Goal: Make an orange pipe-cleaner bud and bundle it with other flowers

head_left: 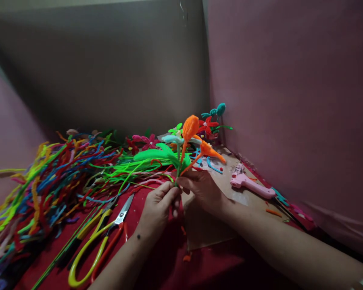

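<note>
A small bunch of fuzzy-stemmed flowers stands upright between my hands. It has an orange bud (190, 128), an orange open flower (210, 151), a pale mint flower (172, 139) and long green leaves (151, 154). My left hand (162, 205) pinches the base of the green stems with thumb and fingers. From the right, my right hand (202, 189) closes its fingers on the same stems, just above the left fingertips. The very bottom of the stems is mostly hidden by my fingers.
Coloured pipe cleaners (51, 185) pile up on the left. Yellow-handled scissors (121, 217) and pliers (104, 219) lie on the red cloth (157, 257). A pink glue gun (252, 186) rests on cardboard (211, 237). Finished flowers (208, 125) stand behind, near pink walls.
</note>
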Demonstrator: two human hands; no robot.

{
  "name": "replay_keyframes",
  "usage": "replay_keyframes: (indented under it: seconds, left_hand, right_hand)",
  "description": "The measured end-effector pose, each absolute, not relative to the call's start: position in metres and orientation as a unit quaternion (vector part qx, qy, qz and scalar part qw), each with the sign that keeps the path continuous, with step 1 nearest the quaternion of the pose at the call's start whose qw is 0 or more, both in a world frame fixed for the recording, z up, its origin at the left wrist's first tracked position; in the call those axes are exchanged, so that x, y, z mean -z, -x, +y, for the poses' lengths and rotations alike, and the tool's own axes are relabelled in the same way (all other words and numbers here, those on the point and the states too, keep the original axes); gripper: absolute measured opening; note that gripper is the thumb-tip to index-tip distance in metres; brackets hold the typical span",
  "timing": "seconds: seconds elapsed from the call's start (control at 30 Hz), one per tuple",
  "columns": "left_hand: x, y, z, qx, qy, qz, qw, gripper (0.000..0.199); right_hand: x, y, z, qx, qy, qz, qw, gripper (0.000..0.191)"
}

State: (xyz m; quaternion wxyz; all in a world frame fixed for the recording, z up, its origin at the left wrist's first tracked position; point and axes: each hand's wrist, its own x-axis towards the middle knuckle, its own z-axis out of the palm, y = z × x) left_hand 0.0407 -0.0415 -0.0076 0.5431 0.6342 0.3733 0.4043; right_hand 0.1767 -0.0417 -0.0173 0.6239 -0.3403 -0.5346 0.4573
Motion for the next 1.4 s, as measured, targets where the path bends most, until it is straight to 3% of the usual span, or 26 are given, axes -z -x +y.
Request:
replay_keyframes:
  seconds: [0.27,0.4,0.47,0.57,0.73,0.8,1.0,1.17,1.4]
  left_hand:
    - [0.01,-0.033,-0.038,-0.298,-0.464,0.122,0.825,0.021]
    - [0.015,-0.034,-0.04,-0.244,-0.436,0.032,0.866,0.019]
    - [0.012,-0.034,-0.042,-0.265,-0.445,0.074,0.852,0.02]
    - [0.006,-0.035,-0.044,-0.325,-0.531,0.229,0.748,0.023]
    - [0.007,-0.036,-0.046,-0.428,-0.741,0.394,0.336,0.013]
    - [0.011,-0.036,-0.045,-0.425,-0.754,0.407,0.293,0.014]
    - [0.007,-0.036,-0.043,-0.42,-0.7,0.388,0.429,0.022]
    - [0.003,-0.036,-0.044,-0.417,-0.626,0.345,0.561,0.021]
    - [0.007,-0.039,-0.043,-0.385,-0.446,0.228,0.775,0.016]
  right_hand:
    - [0.015,-0.179,-0.045,-0.574,0.188,-0.557,0.57,0.016]
    - [0.017,-0.181,-0.044,-0.63,0.167,-0.562,0.509,0.023]
    - [0.017,-0.181,-0.044,-0.61,0.181,-0.557,0.534,0.017]
    - [0.015,-0.179,-0.046,-0.54,0.241,-0.531,0.606,0.018]
    - [0.012,-0.174,-0.048,-0.466,0.314,-0.531,0.634,0.021]
    - [0.014,-0.173,-0.048,-0.46,0.324,-0.541,0.625,0.018]
    - [0.022,-0.175,-0.043,-0.524,0.309,-0.557,0.566,0.022]
    - [0.018,-0.179,-0.042,-0.487,0.285,-0.585,0.583,0.019]
    - [0.02,-0.183,-0.039,-0.529,0.235,-0.595,0.557,0.014]
